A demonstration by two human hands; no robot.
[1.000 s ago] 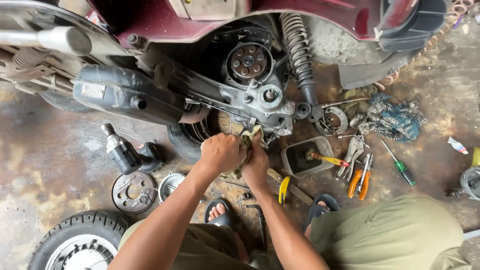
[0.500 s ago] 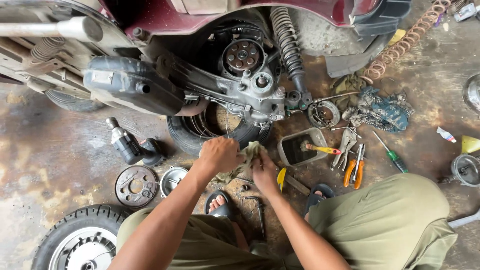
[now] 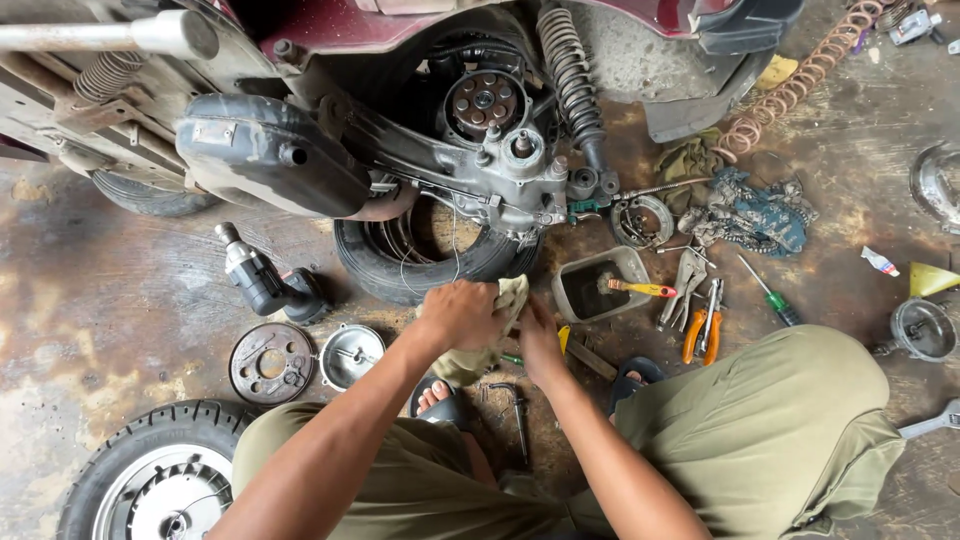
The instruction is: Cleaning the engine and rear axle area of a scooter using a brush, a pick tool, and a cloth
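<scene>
Below scooter engine (image 3: 500, 150): left hand (image 3: 462, 315) fingers clenched on pale rag (image 3: 510, 297); right hand (image 3: 540, 340) fingers' state unclear, touching rag.

Counted on the floor: two hands (image 3: 462, 312) on one rag (image 3: 510, 296), two tyres (image 3: 420, 262), one power driver (image 3: 262, 283), two round metal plates (image 3: 270, 362), one rectangular tray (image 3: 575, 270), two pliers (image 3: 702, 330), one green-handled screwdriver (image 3: 772, 294).
</scene>
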